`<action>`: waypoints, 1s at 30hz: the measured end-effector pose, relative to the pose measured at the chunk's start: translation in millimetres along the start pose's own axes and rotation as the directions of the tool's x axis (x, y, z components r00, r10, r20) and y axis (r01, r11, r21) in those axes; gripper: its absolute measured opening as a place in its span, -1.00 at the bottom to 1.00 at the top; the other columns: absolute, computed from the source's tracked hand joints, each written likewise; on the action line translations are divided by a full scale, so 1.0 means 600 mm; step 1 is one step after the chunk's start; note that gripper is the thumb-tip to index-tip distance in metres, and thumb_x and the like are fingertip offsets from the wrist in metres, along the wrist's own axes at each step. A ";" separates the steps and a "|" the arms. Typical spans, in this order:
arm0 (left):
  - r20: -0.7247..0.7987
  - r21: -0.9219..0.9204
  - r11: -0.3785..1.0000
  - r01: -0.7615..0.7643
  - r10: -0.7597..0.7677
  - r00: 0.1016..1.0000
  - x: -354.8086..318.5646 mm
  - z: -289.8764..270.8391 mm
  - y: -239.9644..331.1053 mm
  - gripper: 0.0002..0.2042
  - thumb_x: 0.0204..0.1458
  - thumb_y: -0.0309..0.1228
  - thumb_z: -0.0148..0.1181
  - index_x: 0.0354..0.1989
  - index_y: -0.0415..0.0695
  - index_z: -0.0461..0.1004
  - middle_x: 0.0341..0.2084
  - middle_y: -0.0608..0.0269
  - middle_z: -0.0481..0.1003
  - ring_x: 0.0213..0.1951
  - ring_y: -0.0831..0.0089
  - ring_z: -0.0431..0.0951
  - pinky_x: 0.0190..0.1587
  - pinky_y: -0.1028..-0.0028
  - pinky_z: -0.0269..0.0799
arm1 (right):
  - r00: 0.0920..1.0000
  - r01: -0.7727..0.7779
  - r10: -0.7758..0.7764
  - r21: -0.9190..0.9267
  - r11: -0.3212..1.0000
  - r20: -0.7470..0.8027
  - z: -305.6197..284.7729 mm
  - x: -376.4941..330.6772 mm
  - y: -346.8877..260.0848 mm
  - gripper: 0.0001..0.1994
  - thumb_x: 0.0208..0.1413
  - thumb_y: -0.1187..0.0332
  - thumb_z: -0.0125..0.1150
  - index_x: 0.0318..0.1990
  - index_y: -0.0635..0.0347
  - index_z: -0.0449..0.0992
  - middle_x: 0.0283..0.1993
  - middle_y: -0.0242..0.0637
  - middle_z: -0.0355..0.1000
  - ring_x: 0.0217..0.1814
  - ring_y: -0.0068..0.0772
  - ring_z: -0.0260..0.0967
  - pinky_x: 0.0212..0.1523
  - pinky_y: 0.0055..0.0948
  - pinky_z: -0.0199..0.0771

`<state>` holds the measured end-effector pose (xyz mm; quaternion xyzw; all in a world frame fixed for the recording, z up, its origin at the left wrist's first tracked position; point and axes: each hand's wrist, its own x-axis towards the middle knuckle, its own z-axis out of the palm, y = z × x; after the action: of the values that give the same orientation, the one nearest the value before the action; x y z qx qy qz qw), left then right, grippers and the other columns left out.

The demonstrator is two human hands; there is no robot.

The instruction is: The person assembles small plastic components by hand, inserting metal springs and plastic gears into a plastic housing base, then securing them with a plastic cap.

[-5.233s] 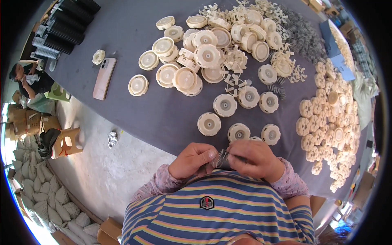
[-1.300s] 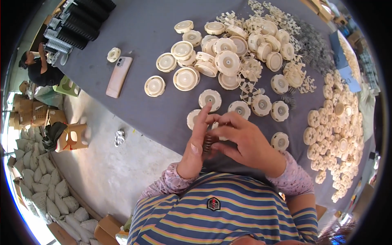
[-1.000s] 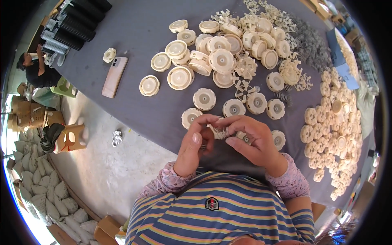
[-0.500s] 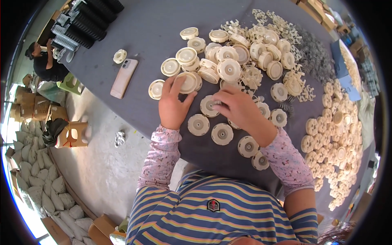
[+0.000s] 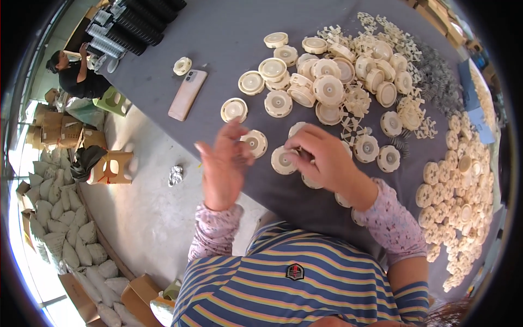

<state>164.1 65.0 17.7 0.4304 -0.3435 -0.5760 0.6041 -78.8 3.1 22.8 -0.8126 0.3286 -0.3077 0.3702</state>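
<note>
Grey cloth covers your table, parts grouped by kind, presumably for easy picking: a mass of small cream wheels along the right edge, a heap of round cream housings toward the far edge, grey coil springs toward the far right corner, black stacks at the far left corner. Your left hand hangs over the left edge, fingers spread apart, nothing visible in it. Your right hand is over the near part, thumb and fingers bent close together at a cream disc lying flat, hub up, which likely leaves its centre reachable. Phone by the left edge, probably put there to stay clear of parts; lone cream round part just beyond it. Left fingers blurred. Right fingertips overlap, so can't tell if they touch the disc or pinch something small. Forearm partly hides the nearer discs; black stacks cut off at the top.
</note>
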 end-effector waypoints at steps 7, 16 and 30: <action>0.174 -0.391 0.917 0.084 -0.015 0.985 -0.049 0.144 -0.024 -0.10 0.38 0.37 -0.31 0.54 -0.23 0.15 0.26 0.21 0.37 0.26 0.37 0.36 0.29 0.33 0.28 | 0.945 0.068 -0.055 0.029 0.997 -0.322 0.012 -0.049 -0.065 -0.59 -0.02 0.44 0.59 0.04 0.06 0.65 -0.12 -0.27 0.53 -0.12 -0.19 0.59 -0.15 -0.31 0.62; 0.236 0.040 0.986 0.163 -0.168 0.957 -0.063 0.086 -0.059 -0.67 0.21 -0.65 0.33 0.15 -0.27 0.56 -0.02 0.21 0.60 -0.03 0.46 0.64 0.01 0.49 0.61 | 0.982 0.047 -0.044 0.016 0.999 -0.186 -0.015 -0.109 -0.037 -0.61 0.00 0.45 0.57 0.01 0.06 0.63 -0.04 -0.24 0.56 -0.05 -0.12 0.60 -0.06 -0.25 0.65; 0.161 0.896 0.332 -0.293 0.372 0.914 -0.032 0.088 -0.069 -0.71 -0.01 -0.55 0.51 -0.08 -0.19 0.67 -0.18 0.17 0.55 -0.37 0.38 0.56 -0.36 0.42 0.46 | 0.801 -0.498 0.322 -0.264 0.826 -0.504 -0.268 -0.264 0.118 -0.81 0.12 0.44 0.43 -0.11 0.22 0.66 -0.09 -0.20 0.62 -0.08 -0.18 0.59 -0.01 -0.26 0.57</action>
<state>97.6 79.1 1.8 0.6284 -0.6574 -0.1452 0.3898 -314.4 23.3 11.7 -0.6851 0.6281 -0.3226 0.1790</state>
